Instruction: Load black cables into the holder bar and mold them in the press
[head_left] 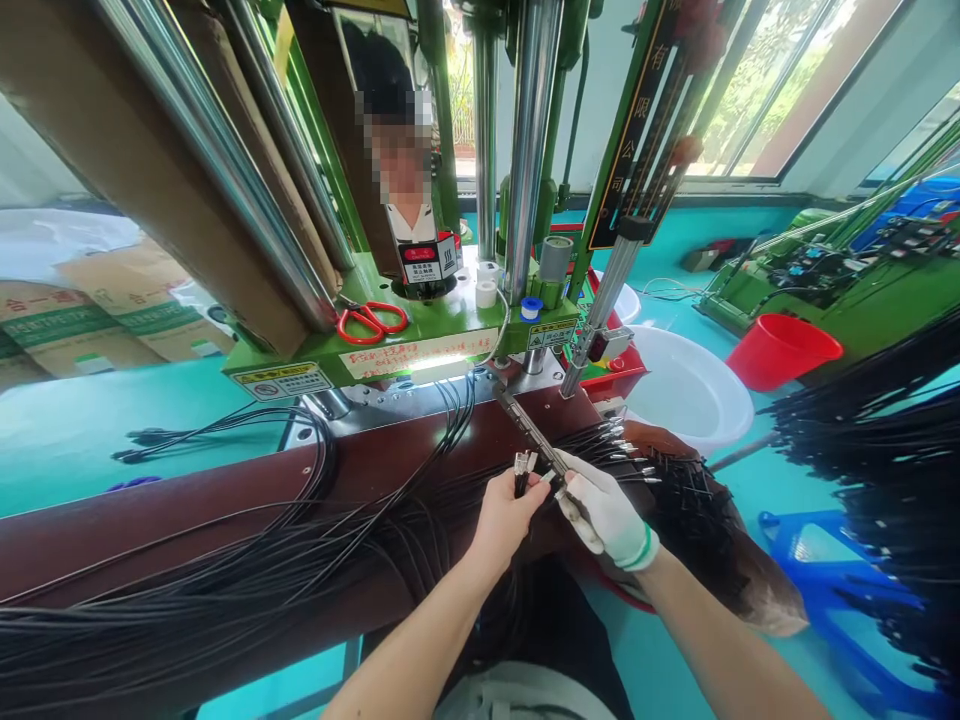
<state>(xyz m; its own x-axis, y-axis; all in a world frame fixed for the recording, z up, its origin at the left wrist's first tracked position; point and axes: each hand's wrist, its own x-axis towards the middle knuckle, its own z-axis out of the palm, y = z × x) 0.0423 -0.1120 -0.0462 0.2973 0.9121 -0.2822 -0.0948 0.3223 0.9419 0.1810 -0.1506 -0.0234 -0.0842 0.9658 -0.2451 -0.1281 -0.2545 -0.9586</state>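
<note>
My bare left hand point(504, 515) is closed around a small bunch of black cables, whose silvery connector ends point(523, 464) stick up above its fingers. Just to the right, my right hand point(609, 512), in a white glove with a green cuff, grips the near end of a long narrow metal bar point(534, 432). The bar slants up and left to the machine's metal plate point(405, 400). The two hands nearly touch. Many black cables point(330, 560) lie across the brown table point(390, 455), and more silvery cable ends point(619, 450) lie behind my right hand.
Red-handled scissors point(371, 322) lie on the green machine point(442, 330), which has steel columns. To the right are a white tub point(686, 385), a red bucket point(784, 352), a blue stool point(840, 580) and hanging black cables point(885, 450). A person's reflection shows on the machine.
</note>
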